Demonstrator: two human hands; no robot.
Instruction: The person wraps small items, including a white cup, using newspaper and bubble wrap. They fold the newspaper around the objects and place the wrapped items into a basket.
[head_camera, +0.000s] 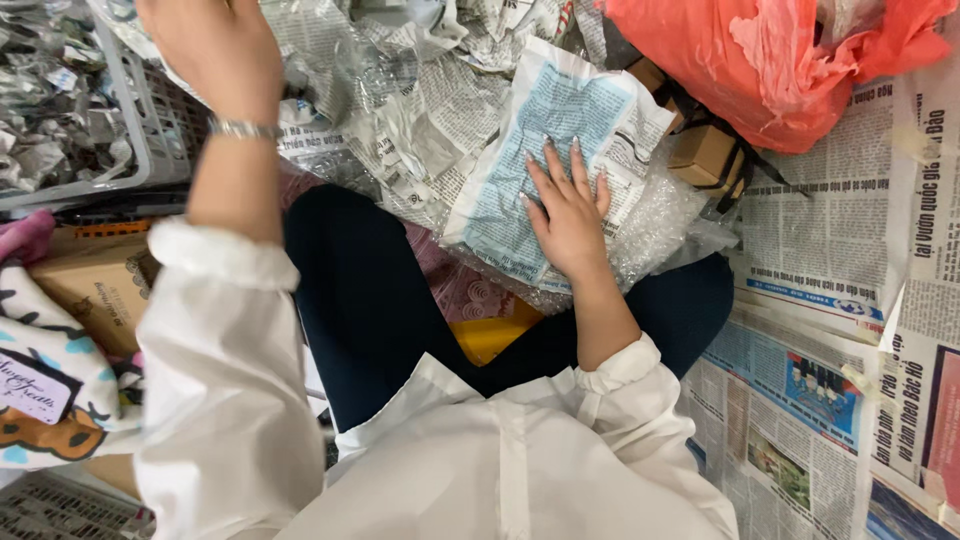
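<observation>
red plastic bag (790, 60), grey basket (150, 120), cardboard boxes (705, 155)

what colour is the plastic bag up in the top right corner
The plastic bag is orange-red, crumpled, lying on the newspaper-covered floor; the head view shows it.

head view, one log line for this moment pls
right hand: flat on newspaper-wrapped parcel | parcel: on bubble wrap | left hand: raised near grey basket

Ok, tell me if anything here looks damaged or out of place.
Nothing looks damaged. The right hand presses flat on a newspaper-wrapped parcel lying on bubble wrap; the left hand reaches toward crumpled newspaper, which looks like packing material rather than a spill.
</observation>
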